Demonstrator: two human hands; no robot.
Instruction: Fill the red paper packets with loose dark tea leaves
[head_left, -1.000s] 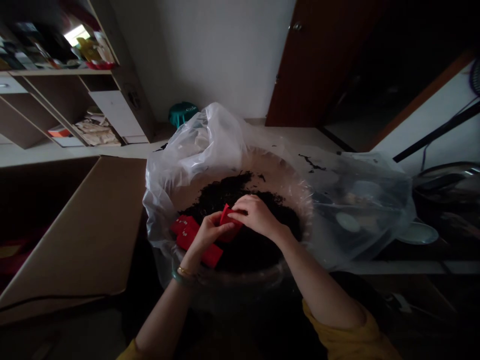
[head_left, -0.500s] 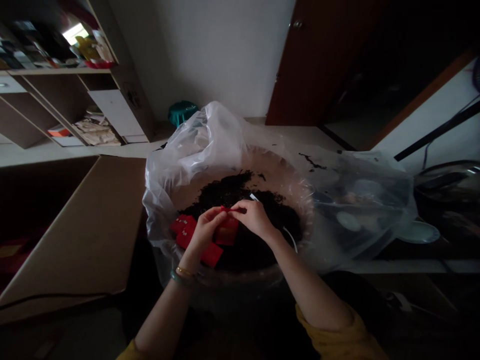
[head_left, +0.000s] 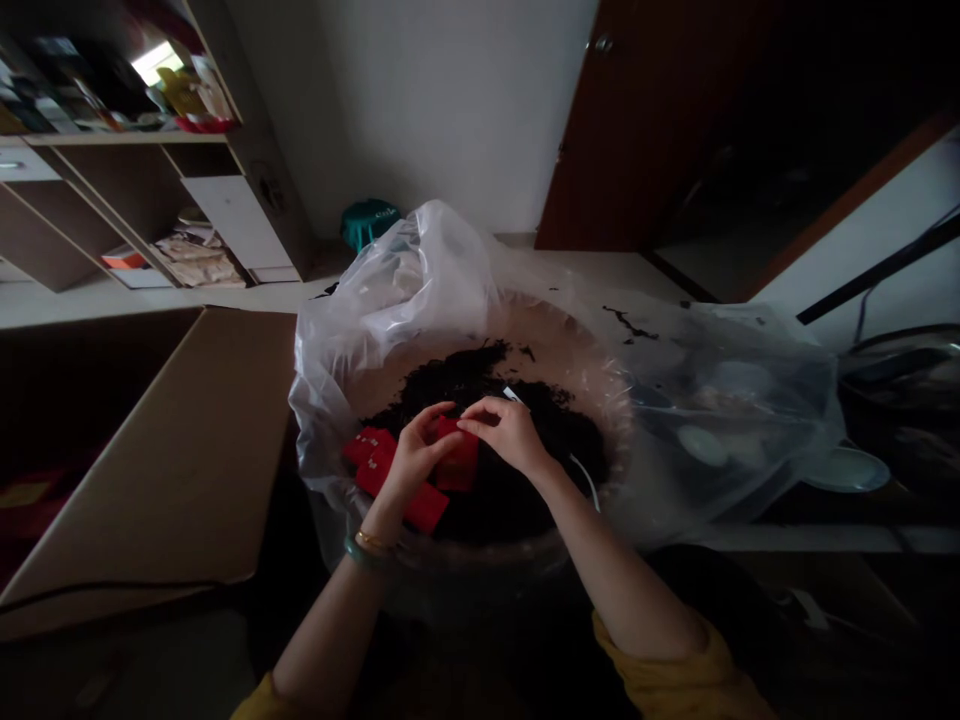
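In the middle of the head view, a small red pouch [head_left: 459, 462] hangs upright over dark, leaf-like loose material [head_left: 517, 500]. My right hand [head_left: 510, 428] pinches its top edge between thumb and fingers. At the pouch's upper left, my left hand [head_left: 416, 450] has thumb and fingers apart; whether the thumb touches the pouch I cannot tell. Several flat red pouches [head_left: 371, 447] with small pale marks lie just left of that hand, partly behind it. A white strip [head_left: 512, 395] sticks up behind my right hand, and a thin white curved piece [head_left: 586, 480] lies right of it.
Clear plastic sheeting [head_left: 390, 320] lines the round, pinkish basin [head_left: 555, 325] and spreads right over pale dishes [head_left: 701, 445]. An open cardboard box [head_left: 157, 450] stands left. Behind are a shelf unit [head_left: 240, 220], a green bag [head_left: 367, 222] and a brown door [head_left: 622, 130].
My left fingers have spread from their pinch at the pouch's top and let go there. The right hand keeps its pinch. The whole view has shifted slightly.
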